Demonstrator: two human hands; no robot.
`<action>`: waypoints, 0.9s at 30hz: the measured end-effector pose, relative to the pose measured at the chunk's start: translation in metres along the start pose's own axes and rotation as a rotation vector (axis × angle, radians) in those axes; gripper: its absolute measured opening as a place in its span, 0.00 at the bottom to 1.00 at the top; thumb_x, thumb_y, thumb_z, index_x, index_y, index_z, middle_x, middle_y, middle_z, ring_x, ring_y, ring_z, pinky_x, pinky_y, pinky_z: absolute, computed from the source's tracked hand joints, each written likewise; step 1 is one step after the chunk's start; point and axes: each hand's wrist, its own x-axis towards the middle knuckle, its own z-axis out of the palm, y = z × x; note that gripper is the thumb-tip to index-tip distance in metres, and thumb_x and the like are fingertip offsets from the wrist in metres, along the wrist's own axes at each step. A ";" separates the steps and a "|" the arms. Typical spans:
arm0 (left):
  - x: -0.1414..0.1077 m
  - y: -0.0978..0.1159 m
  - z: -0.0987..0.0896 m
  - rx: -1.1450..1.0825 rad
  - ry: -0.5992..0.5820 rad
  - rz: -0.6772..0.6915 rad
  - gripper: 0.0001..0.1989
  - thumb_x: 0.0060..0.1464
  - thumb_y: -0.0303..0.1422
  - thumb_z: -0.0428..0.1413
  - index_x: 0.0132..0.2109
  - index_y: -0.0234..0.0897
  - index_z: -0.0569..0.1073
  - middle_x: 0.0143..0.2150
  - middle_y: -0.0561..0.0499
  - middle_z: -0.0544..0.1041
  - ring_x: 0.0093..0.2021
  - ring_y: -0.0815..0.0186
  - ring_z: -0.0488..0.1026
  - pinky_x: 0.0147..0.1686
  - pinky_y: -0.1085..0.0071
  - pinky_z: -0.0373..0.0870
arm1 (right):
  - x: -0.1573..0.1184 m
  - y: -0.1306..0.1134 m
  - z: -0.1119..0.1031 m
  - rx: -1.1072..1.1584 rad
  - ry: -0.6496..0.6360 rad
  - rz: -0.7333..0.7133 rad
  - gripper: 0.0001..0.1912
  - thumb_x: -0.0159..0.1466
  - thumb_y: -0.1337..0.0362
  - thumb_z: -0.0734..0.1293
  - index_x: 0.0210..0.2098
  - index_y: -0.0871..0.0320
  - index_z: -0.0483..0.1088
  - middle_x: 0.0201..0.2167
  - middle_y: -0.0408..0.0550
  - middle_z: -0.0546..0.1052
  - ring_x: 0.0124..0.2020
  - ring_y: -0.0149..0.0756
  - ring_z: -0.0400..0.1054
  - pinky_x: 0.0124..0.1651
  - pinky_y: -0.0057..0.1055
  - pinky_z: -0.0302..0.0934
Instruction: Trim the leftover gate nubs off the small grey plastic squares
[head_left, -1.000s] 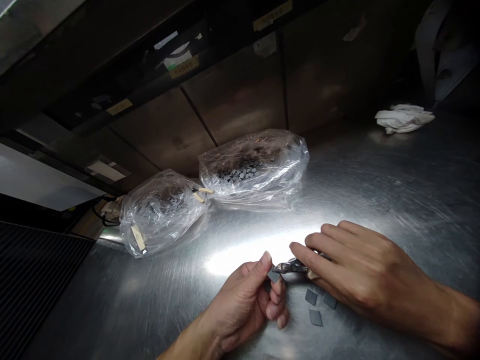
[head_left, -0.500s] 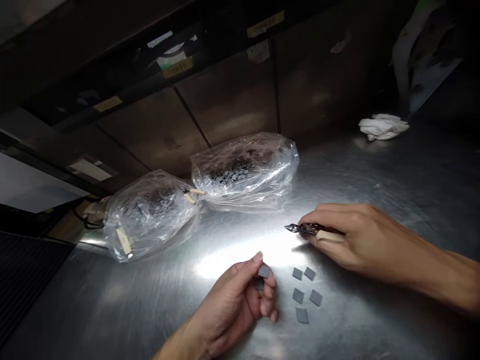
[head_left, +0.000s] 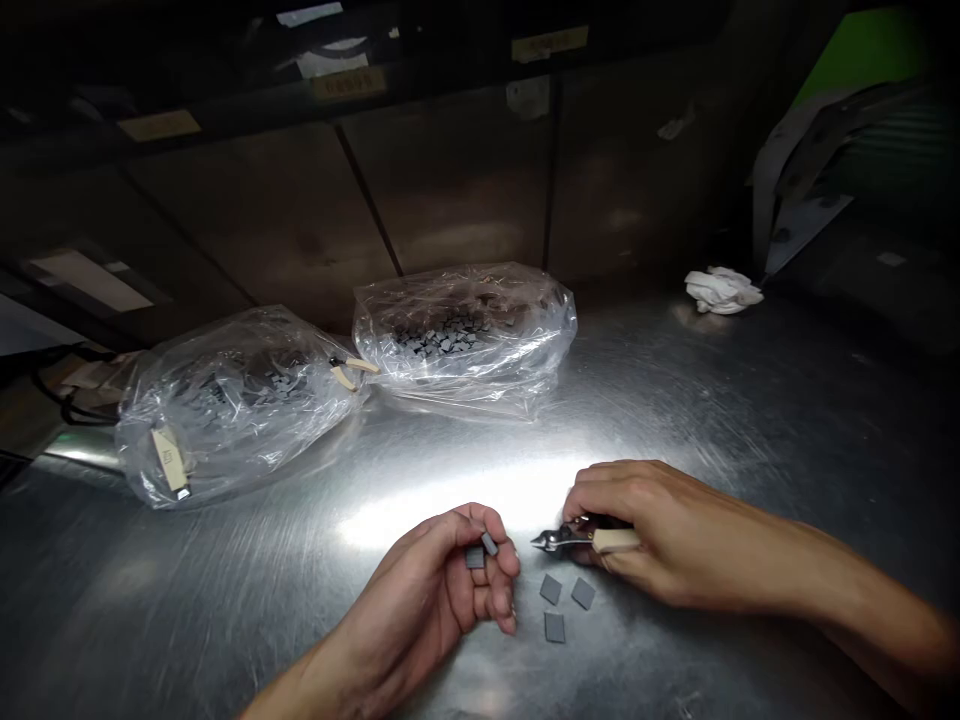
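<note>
Two clear plastic bags (head_left: 465,335) of gray tiles sit on the metal table (head_left: 225,600). My left hand (head_left: 427,590) is curled shut, holding two small gray tiles (head_left: 474,557). Three more tiles (head_left: 550,589) lie flat just beside it. My right hand (head_left: 664,540) grips small pliers (head_left: 570,538).

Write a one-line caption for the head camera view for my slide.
Left hand holds two grey squares; right hand grips cream-handled nippers near three grey squares on a steel table.
</note>
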 end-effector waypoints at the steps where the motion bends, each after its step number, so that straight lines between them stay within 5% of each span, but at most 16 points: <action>1: 0.000 -0.001 0.000 0.014 -0.008 0.005 0.10 0.63 0.30 0.56 0.35 0.31 0.78 0.31 0.46 0.79 0.23 0.69 0.74 0.28 0.70 0.77 | 0.001 0.000 0.001 0.026 0.009 -0.003 0.04 0.67 0.68 0.69 0.36 0.53 0.75 0.34 0.40 0.78 0.35 0.32 0.71 0.39 0.29 0.62; 8: -0.001 -0.012 0.000 0.114 -0.124 0.047 0.17 0.59 0.42 0.67 0.38 0.28 0.81 0.33 0.46 0.80 0.27 0.71 0.77 0.30 0.77 0.76 | 0.008 -0.013 0.030 0.388 0.112 -0.020 0.09 0.72 0.59 0.66 0.35 0.52 0.75 0.33 0.40 0.79 0.35 0.31 0.73 0.39 0.26 0.65; 14: -0.001 -0.011 -0.001 -0.023 -0.120 0.042 0.13 0.52 0.34 0.72 0.40 0.28 0.82 0.32 0.46 0.81 0.28 0.71 0.79 0.31 0.78 0.76 | 0.013 -0.014 0.043 0.330 0.200 -0.124 0.10 0.72 0.62 0.66 0.35 0.53 0.75 0.32 0.40 0.77 0.33 0.29 0.72 0.36 0.27 0.64; 20: -0.001 -0.006 -0.002 -0.104 -0.025 0.060 0.11 0.53 0.31 0.72 0.40 0.28 0.84 0.33 0.45 0.83 0.28 0.71 0.79 0.29 0.78 0.78 | 0.010 0.000 0.032 -0.015 0.404 -0.259 0.13 0.68 0.73 0.64 0.47 0.53 0.75 0.37 0.44 0.78 0.37 0.34 0.73 0.40 0.31 0.66; 27: -0.002 -0.003 0.002 -0.137 0.021 0.040 0.14 0.48 0.30 0.74 0.40 0.26 0.84 0.33 0.44 0.85 0.29 0.70 0.81 0.29 0.78 0.79 | 0.007 0.007 0.034 -0.333 0.453 -0.314 0.12 0.63 0.76 0.62 0.40 0.56 0.73 0.35 0.46 0.75 0.34 0.38 0.68 0.40 0.38 0.61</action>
